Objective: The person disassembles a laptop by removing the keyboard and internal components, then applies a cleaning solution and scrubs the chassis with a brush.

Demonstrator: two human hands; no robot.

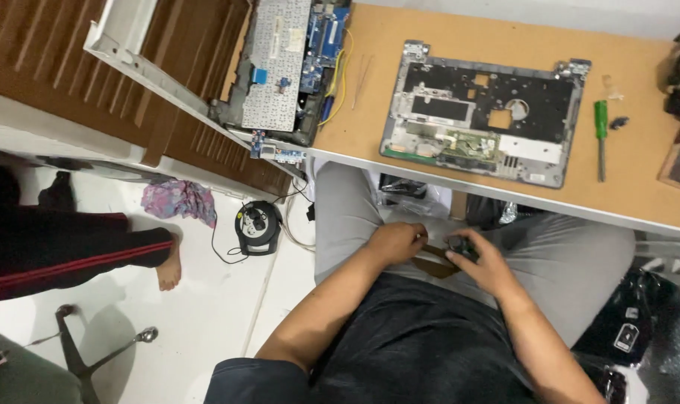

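My two hands meet over my lap, below the table edge. My left hand [397, 242] is curled shut around the end of a thin brown strip [434, 254] that runs between both hands. My right hand [483, 262] grips a small dark part [459, 245] at the strip's other end; what the part is cannot be made out. On the tan table [444, 150] above lies an opened grey laptop base shell [483, 114], untouched.
A green-handled screwdriver [601, 135] and small dark bits lie right of the shell. A laptop keyboard and board assembly [291, 67] sits at the table's left end. On the floor: a round black device [257, 226], crumpled cloth [178, 199], another person's leg and bare foot [169, 271], chair legs [93, 352].
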